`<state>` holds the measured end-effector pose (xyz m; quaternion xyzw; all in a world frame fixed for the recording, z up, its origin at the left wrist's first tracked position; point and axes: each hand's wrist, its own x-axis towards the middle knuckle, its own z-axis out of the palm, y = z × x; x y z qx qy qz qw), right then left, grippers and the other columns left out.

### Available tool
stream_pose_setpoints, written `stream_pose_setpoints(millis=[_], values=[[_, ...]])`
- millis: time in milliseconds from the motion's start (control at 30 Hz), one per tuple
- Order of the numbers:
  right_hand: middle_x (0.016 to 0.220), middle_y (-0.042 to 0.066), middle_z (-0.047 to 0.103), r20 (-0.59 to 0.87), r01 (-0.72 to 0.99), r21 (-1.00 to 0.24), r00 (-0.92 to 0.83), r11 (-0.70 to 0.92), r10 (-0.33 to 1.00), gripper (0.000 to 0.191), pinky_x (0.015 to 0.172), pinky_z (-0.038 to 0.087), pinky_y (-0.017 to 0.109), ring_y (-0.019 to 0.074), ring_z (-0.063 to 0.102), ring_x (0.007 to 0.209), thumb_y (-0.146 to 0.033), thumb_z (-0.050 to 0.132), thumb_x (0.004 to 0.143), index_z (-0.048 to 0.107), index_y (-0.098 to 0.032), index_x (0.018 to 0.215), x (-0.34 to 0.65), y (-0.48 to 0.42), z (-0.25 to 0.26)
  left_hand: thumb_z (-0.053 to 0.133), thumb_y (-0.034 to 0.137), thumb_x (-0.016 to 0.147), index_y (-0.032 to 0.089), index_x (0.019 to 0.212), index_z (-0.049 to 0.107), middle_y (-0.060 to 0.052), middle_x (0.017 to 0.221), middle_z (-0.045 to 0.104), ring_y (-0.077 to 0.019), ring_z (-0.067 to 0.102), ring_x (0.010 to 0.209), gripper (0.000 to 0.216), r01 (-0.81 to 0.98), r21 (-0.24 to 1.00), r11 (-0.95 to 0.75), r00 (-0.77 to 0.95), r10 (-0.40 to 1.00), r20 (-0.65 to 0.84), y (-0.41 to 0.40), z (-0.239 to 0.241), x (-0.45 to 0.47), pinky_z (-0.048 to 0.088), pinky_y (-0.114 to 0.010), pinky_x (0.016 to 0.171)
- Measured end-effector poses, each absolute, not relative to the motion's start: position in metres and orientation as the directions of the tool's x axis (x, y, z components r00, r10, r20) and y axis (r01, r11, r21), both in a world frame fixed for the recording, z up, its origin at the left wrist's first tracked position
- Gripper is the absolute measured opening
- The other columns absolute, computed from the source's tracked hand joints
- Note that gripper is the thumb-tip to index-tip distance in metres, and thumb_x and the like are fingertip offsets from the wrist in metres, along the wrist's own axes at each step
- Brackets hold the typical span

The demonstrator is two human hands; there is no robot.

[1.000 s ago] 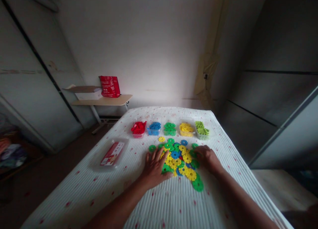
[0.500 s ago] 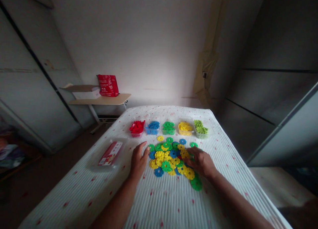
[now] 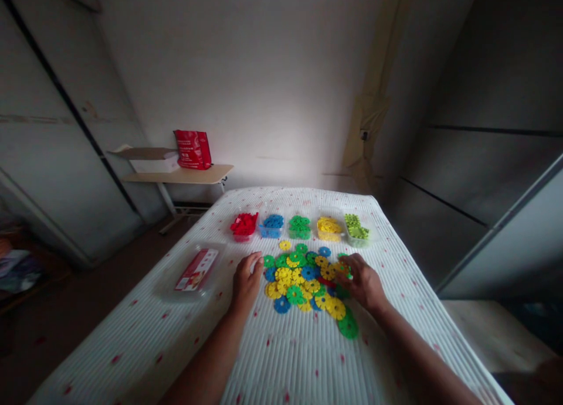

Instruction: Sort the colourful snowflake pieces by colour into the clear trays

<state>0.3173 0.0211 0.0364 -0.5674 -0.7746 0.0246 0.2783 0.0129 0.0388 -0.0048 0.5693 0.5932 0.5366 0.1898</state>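
Observation:
A loose pile of notched, flower-shaped plastic discs in yellow, green, blue and a little red lies on the table. My left hand rests just left of the pile, thumb and fingers apart, holding nothing. Over the pile's right edge, my right hand has its fingers curled around a notched disc; yellow and green show at the fingertips, and its exact colour is unclear. A larger green disc lies below that hand. Behind the pile, clear tubs hold red pieces, blue discs, green discs, yellow discs and light-green pieces.
A clear lidded box with a red and white label sits on the left of the white ribbed tablecloth. Past the far left corner, a small side table carries a cardboard box and a red bag.
My right hand has shifted slightly right, its fingers more curled, uncovering a red piece and yellow discs at the pile's right side. My left hand has stayed nearly still.

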Motion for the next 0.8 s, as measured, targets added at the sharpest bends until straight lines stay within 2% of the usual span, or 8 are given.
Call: stream_pose_setpoints(millis=[100, 267, 333, 667, 800], values=[[0.1, 0.007, 0.059, 0.374, 0.874, -0.341, -0.213, 0.347, 0.903, 0.033, 0.068, 0.045, 0.025, 0.0164, 0.06, 0.082, -0.039, 0.048, 0.081, 0.057, -0.02, 0.107, 0.302, 0.021, 0.035, 0.044, 0.042, 0.082, 0.016, 0.103, 0.06, -0.01, 0.105, 0.064, -0.0212, 0.058, 0.102, 0.036, 0.48, 0.849, -0.222, -0.279, 0.878, 0.388, 0.038, -0.003, 0.013, 0.047, -0.036, 0.089], [0.093, 0.005, 0.061, 0.272, 0.947, -0.202, -0.19, 0.249, 0.943, 0.033, 0.065, 0.043, 0.023, 0.0167, 0.06, 0.082, -0.048, 0.05, 0.08, 0.061, -0.022, 0.097, 0.283, 0.02, 0.036, 0.044, 0.041, 0.082, 0.016, 0.102, 0.06, -0.01, 0.105, 0.064, -0.0213, 0.058, 0.101, 0.036, 0.493, 0.845, -0.21, -0.287, 0.877, 0.385, 0.038, -0.002, 0.014, 0.047, -0.036, 0.089], [0.093, 0.005, 0.062, 0.259, 0.953, -0.185, -0.19, 0.242, 0.947, 0.033, 0.065, 0.042, 0.023, 0.0167, 0.061, 0.082, -0.048, 0.051, 0.08, 0.061, -0.022, 0.097, 0.282, 0.02, 0.037, 0.044, 0.041, 0.082, 0.017, 0.102, 0.06, -0.01, 0.104, 0.064, -0.0209, 0.059, 0.101, 0.035, 0.493, 0.842, -0.217, -0.283, 0.876, 0.391, 0.038, -0.002, 0.014, 0.047, -0.035, 0.089], [0.09, 0.005, 0.064, 0.266, 0.933, -0.201, -0.243, 0.3, 0.933, 0.033, 0.064, 0.041, 0.022, 0.0167, 0.061, 0.078, -0.048, 0.051, 0.079, 0.062, -0.021, 0.096, 0.291, 0.022, 0.035, 0.043, 0.04, 0.083, 0.016, 0.102, 0.06, -0.01, 0.104, 0.064, -0.0211, 0.058, 0.101, 0.035, 0.507, 0.835, -0.212, -0.273, 0.879, 0.39, 0.039, -0.002, 0.014, 0.046, -0.037, 0.09], [0.091, 0.004, 0.064, 0.295, 0.932, -0.239, -0.196, 0.271, 0.935, 0.032, 0.062, 0.041, 0.023, 0.0164, 0.062, 0.077, -0.045, 0.049, 0.08, 0.062, -0.022, 0.098, 0.292, 0.024, 0.032, 0.044, 0.04, 0.082, 0.017, 0.102, 0.061, -0.01, 0.104, 0.065, -0.0207, 0.059, 0.101, 0.035, 0.496, 0.84, -0.219, -0.282, 0.875, 0.394, 0.039, -0.002, 0.014, 0.045, -0.037, 0.091]])
